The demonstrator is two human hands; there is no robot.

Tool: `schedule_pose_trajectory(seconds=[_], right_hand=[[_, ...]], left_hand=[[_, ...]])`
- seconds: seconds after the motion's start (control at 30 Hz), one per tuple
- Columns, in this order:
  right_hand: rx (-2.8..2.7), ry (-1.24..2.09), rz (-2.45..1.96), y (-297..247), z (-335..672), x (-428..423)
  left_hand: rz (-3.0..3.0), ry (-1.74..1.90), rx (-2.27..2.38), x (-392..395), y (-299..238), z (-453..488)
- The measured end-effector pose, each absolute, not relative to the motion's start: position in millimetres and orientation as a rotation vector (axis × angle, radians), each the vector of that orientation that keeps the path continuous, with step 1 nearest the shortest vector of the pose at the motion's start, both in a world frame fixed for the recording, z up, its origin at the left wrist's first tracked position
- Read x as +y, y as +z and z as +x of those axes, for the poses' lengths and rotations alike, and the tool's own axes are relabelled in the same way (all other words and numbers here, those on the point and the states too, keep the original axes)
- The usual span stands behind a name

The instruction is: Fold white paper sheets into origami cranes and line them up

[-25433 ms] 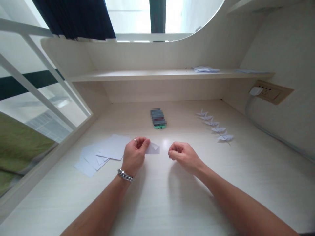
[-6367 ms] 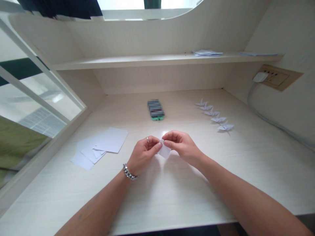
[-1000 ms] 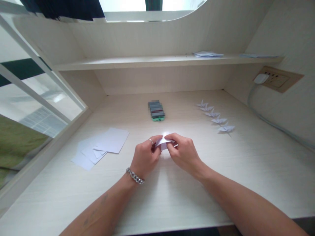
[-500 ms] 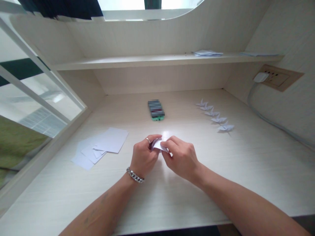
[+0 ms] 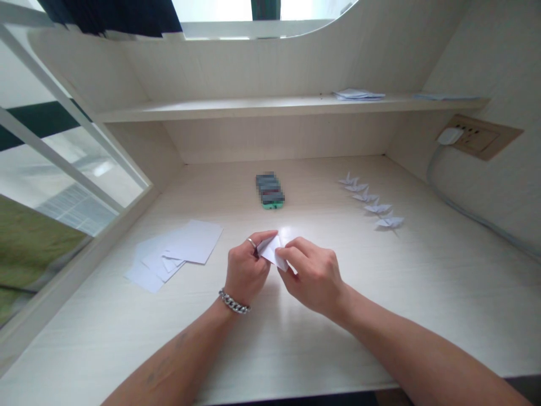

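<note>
A small piece of folded white paper (image 5: 270, 248) is held between both hands above the desk. My left hand (image 5: 248, 268), with a ring and a chain bracelet, grips its left side, the index finger stretched along the top edge. The fingers of my right hand (image 5: 313, 273) pinch the paper's right side. Part of the paper is hidden behind the fingers. To the right, several folded paper cranes (image 5: 378, 208) stand in a slanting row. Loose white paper sheets (image 5: 194, 241) lie overlapping on the left of the desk.
A pixelated dark object with a green end (image 5: 270, 192) lies at the desk's middle. A shelf (image 5: 236, 111) crosses the back, bearing a paper stack (image 5: 359, 95). At right, a white plug (image 5: 450, 136) sits in a wall socket (image 5: 482, 136), its grey cable (image 5: 473, 217) trailing along the desk's side.
The folded paper has turned so that a broader, pointed face shows toward me. Both hands keep their hold with slight finger shifts. The whole view has moved a little.
</note>
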State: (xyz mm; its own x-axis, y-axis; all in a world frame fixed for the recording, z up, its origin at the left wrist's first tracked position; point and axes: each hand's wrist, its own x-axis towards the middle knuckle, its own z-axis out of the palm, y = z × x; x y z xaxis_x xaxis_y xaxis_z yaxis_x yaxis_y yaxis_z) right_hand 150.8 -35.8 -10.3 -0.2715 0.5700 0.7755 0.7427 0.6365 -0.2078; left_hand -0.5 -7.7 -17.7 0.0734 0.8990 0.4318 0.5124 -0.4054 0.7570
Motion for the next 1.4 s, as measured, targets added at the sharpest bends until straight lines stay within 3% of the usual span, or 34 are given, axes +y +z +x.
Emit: schedule_pose_trajectory(seconds=[0.4, 0.73, 1.0, 1.4], right_hand=[[-1.936, -0.207, -1.133, -7.0, 151.5, -35.3], [-1.818, 0.229, -1.309, -5.3, 159.0, -25.4], [-1.437, 0.744, -1.178, -10.1, 166.1, -14.4], [-1.489, 0.953, -1.043, -11.5, 164.5, -14.6]], left_hand=[[1.927, 1.180, 1.463, -6.3, -14.3, 0.7], [1.883, 1.015, 1.320, -5.2, -15.4, 2.9], [1.285, 1.063, 1.319, 4.9, -15.0, 2.6], [0.990, 1.170, 0.921, 2.8, -12.5, 2.2]])
